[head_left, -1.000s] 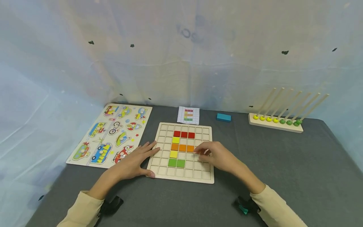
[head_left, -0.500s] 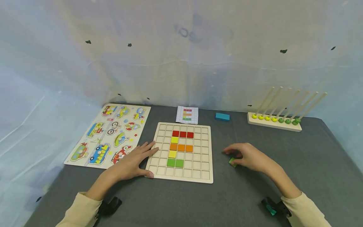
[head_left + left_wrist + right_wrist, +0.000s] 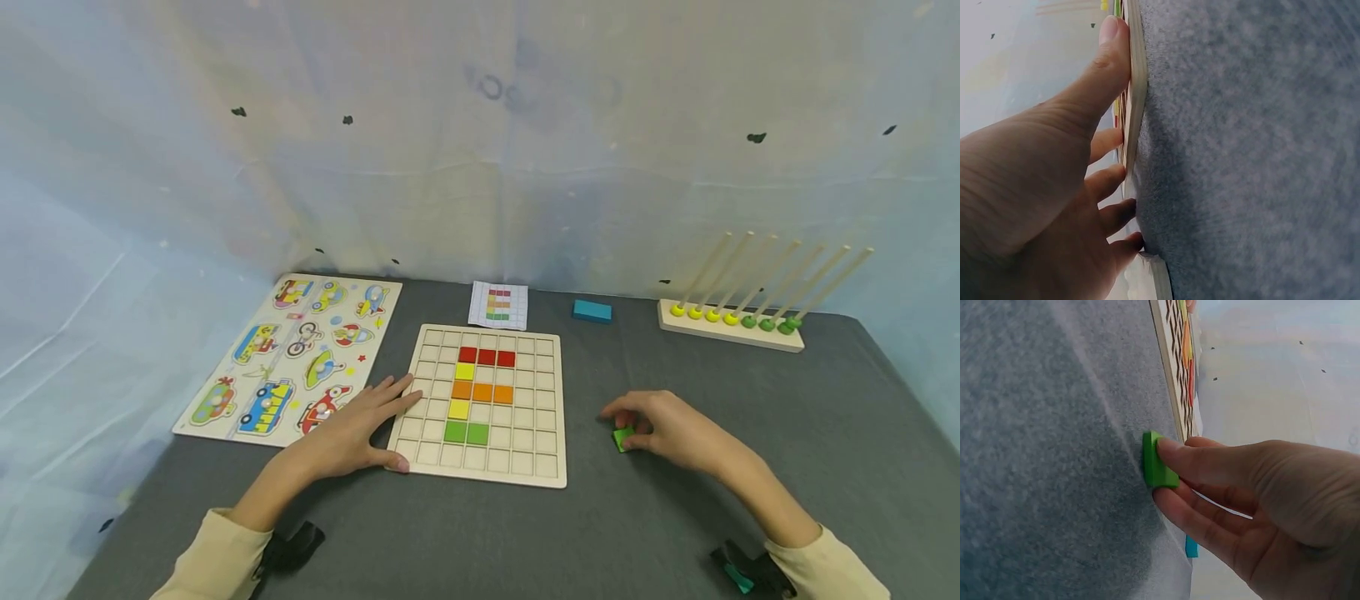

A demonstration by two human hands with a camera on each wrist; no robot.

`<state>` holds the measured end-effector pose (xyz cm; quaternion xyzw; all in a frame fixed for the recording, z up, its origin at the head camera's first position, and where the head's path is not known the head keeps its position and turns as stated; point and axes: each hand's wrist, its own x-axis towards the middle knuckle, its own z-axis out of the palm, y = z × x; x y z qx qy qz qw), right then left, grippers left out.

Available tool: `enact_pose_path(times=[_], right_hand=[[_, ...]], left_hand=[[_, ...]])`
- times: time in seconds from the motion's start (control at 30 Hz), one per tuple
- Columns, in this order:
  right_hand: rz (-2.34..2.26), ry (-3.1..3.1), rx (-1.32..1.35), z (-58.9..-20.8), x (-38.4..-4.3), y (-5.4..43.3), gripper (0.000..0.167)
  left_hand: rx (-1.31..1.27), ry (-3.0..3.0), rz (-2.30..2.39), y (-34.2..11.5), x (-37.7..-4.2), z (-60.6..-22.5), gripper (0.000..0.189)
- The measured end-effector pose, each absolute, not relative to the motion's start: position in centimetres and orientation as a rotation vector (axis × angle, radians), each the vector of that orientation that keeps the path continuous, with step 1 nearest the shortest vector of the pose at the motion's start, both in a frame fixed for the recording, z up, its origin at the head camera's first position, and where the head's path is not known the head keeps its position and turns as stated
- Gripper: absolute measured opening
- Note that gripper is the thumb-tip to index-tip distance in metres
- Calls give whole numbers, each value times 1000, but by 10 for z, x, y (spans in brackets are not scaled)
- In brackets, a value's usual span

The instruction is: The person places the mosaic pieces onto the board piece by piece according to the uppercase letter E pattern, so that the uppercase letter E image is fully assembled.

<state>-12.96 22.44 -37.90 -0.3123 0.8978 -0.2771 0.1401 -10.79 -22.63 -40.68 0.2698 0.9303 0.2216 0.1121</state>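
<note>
A wooden grid board (image 3: 525,462) lies flat on the dark cloth. Three red tiles (image 3: 487,357), one yellow tile (image 3: 465,372), three orange tiles (image 3: 482,392), another yellow tile (image 3: 458,409) and two green tiles (image 3: 466,432) sit in its squares. My left hand (image 3: 352,429) rests on the board's left edge, fingers spread and thumb at the near corner. To the right of the board, my right hand (image 3: 675,429) pinches a green block (image 3: 1155,464) between thumb and fingers, low over the cloth. Whether the block touches the cloth I cannot tell.
Behind the board lie a printed pattern card (image 3: 498,305) and a blue block (image 3: 592,311). A vehicle peg puzzle (image 3: 247,379) is at the left. At the back right stands a bead rack (image 3: 727,329) with upright rods. A pale curtain (image 3: 480,167) hangs behind.
My right hand has left the board beside the orange tiles, moved right, and taken hold of a green block on the cloth. My left hand has stayed put.
</note>
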Motion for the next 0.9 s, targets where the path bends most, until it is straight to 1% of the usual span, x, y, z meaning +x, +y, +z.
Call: enact_pose_path(times=[0.27,0.5,0.9], right_hand=[[-842,2535,-942,-372,-135,216,26],[-841,2590,-974,-366,-142,202,28],[-1022,2554,-1186,-380,-143,147,25]], left_hand=[[791,2730,646,-227,-107,-407,99],[796,2733,640,-227,-108,-406,99],[798,2728,637,-227,-108,-406,99]])
